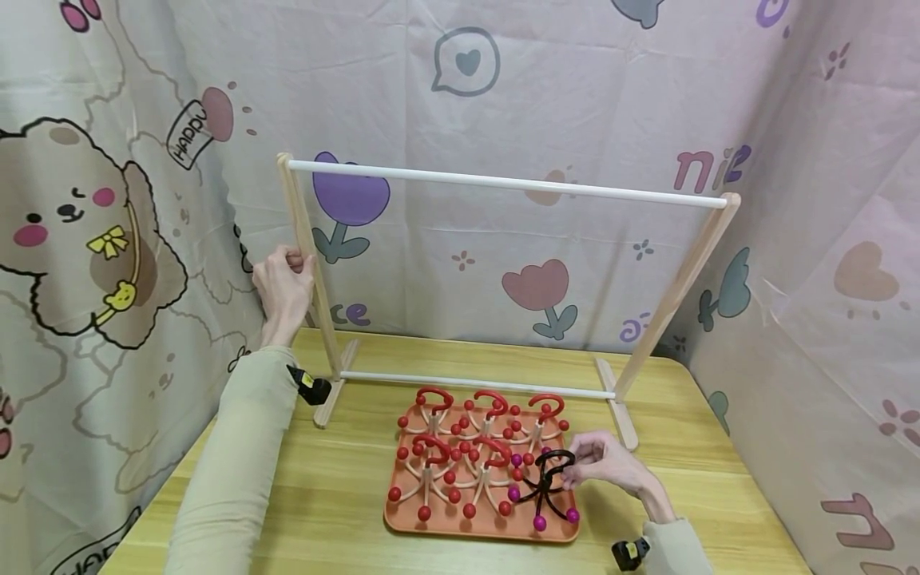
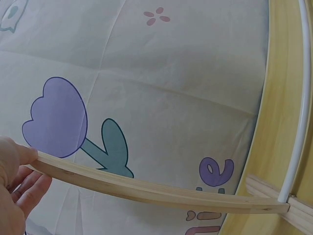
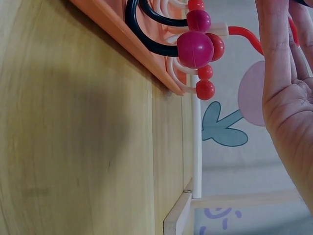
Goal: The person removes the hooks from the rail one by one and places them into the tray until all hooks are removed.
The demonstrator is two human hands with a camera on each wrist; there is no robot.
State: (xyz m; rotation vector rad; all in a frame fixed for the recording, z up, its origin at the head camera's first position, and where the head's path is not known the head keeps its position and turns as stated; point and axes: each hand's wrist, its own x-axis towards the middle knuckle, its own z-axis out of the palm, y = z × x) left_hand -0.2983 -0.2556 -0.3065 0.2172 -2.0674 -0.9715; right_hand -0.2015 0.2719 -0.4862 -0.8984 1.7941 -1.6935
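Observation:
My left hand (image 1: 283,279) grips the left post of a wooden rack (image 1: 316,287); in the left wrist view its thumb and fingers (image 2: 35,193) lie on either side of the post. A white bar (image 1: 503,182) joins the rack's two posts at the top. Down at the right, my right hand (image 1: 611,465) pinches the hook of a black claw hanger (image 1: 545,483) whose curved arms end in magenta balls (image 3: 195,50). That hanger stands at the front right of an orange tray (image 1: 470,527). Several white claw hangers (image 1: 427,477) with red hooks and red balls share the tray.
The rack's lower white bar (image 1: 474,385) runs behind the tray. Its wooden feet (image 1: 620,411) rest on the wooden table (image 1: 338,511). A patterned curtain (image 1: 460,120) hangs behind and at both sides.

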